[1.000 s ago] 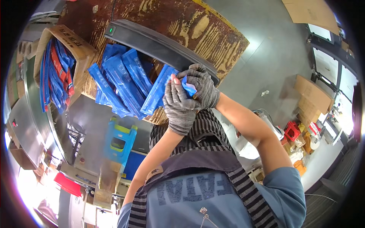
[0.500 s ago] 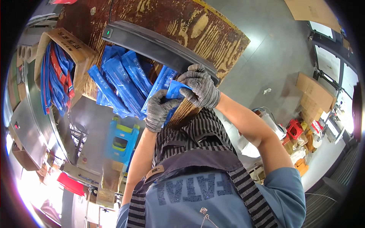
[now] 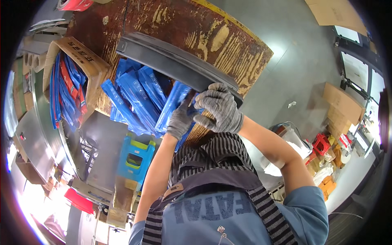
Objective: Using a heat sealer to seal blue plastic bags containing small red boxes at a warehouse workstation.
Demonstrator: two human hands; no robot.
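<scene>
My left hand [image 3: 181, 119], in a grey knit glove, is closed round a long blue plastic packet, whose lower end [image 3: 182, 141] shows beneath it. My right hand [image 3: 220, 108], gloved alike, has its fingers bent at the upper end of that packet, with a bit of blue between fingertips and thumb; its grip is partly hidden. Just beyond both hands lies a long black bar-shaped device [image 3: 171, 60] on the worn wooden table [image 3: 163, 20]. Left of my hands several blue packets [image 3: 132, 92] lie in a loose, overlapping pile, their ends hanging over the table edge.
A cardboard box [image 3: 96, 61] with blue and red packets leans out at the left. Below the pile stands a blue and green plastic stool [image 3: 136, 157]. Cartons [image 3: 341, 104] and a red stool [image 3: 321, 143] sit on the floor to the right.
The blue packet's upper end has turned and is now mostly hidden between my hands. My right hand's fingers have shifted on it. The green light on the black device is no longer lit.
</scene>
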